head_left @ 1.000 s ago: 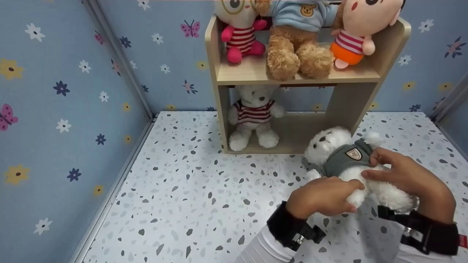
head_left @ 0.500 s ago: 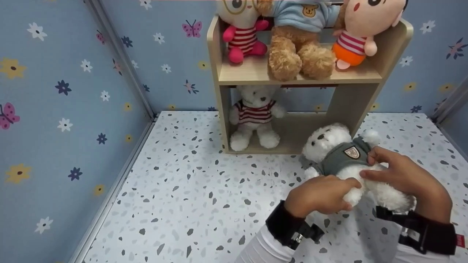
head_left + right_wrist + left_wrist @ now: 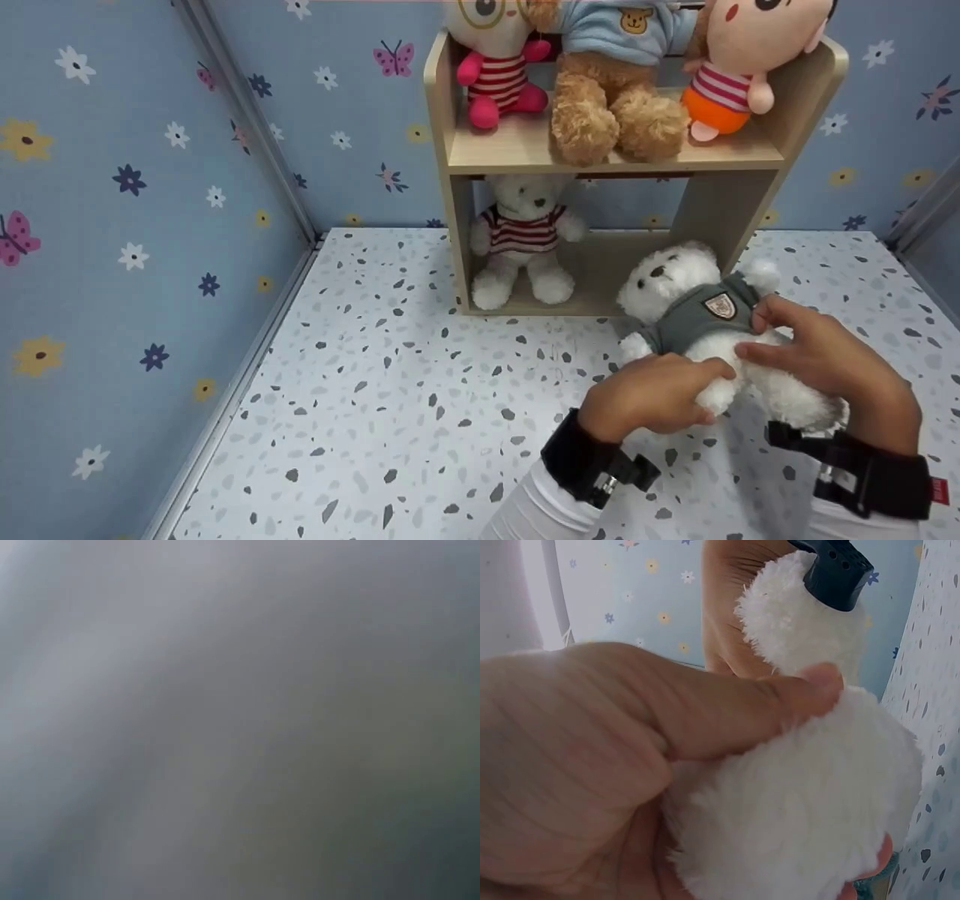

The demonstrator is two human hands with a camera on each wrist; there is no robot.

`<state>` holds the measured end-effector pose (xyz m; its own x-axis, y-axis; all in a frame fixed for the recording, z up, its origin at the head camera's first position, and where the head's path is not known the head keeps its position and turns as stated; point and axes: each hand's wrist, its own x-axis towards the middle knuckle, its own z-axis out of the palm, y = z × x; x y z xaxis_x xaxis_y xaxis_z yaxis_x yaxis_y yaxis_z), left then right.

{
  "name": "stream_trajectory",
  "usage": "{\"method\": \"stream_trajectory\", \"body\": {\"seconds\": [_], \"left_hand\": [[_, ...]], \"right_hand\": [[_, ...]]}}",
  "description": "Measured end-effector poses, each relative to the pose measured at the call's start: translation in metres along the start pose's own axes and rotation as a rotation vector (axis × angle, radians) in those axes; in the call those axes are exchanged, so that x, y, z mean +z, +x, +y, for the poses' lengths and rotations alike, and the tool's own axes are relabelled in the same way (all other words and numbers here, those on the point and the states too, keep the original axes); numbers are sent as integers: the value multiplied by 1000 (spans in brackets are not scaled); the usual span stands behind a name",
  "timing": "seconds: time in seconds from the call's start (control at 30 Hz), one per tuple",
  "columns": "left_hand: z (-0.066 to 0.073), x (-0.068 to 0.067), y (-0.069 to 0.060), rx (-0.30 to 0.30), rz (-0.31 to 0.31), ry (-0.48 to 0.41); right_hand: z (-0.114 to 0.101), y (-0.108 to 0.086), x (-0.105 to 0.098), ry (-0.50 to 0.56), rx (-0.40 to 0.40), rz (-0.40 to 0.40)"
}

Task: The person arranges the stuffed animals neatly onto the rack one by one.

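A white plush bear in a dark green sweater with a shield badge (image 3: 694,319) leans tilted in front of the shelf's right side, its head toward the upper left. My left hand (image 3: 649,394) grips one of its legs; in the left wrist view the thumb presses over a white furry foot (image 3: 802,802), with fingertips curled beneath. My right hand (image 3: 832,356) holds the bear's other side, thumb and forefinger at the sweater hem and upper leg. The right wrist view is only a grey blur.
A wooden two-tier shelf (image 3: 615,160) stands behind. On top sit a pink striped doll (image 3: 501,82), a brown bear in a blue sweater (image 3: 615,112) and an orange-bottomed doll (image 3: 720,97). A white bear in a striped shirt (image 3: 523,240) sits below left.
Both hands have moved the green-sweatered bear slightly up and to the left, closer to the shelf's lower opening. Their hold looks the same, and the other toys stay put.
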<state>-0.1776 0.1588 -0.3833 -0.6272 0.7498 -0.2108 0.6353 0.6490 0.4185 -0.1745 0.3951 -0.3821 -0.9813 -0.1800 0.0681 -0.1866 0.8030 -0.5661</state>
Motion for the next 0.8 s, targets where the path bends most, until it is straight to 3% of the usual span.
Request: {"method": "stream_trajectory", "body": {"seconds": [0.37,0.8], "left_hand": [[-5,-3,-1,-26,1,-23],[-13,-5,-3,-16,18,-24]], "right_hand": [[-6,3,0,-18,37,-35],[-10,8,4,-22,39,-11]]}}
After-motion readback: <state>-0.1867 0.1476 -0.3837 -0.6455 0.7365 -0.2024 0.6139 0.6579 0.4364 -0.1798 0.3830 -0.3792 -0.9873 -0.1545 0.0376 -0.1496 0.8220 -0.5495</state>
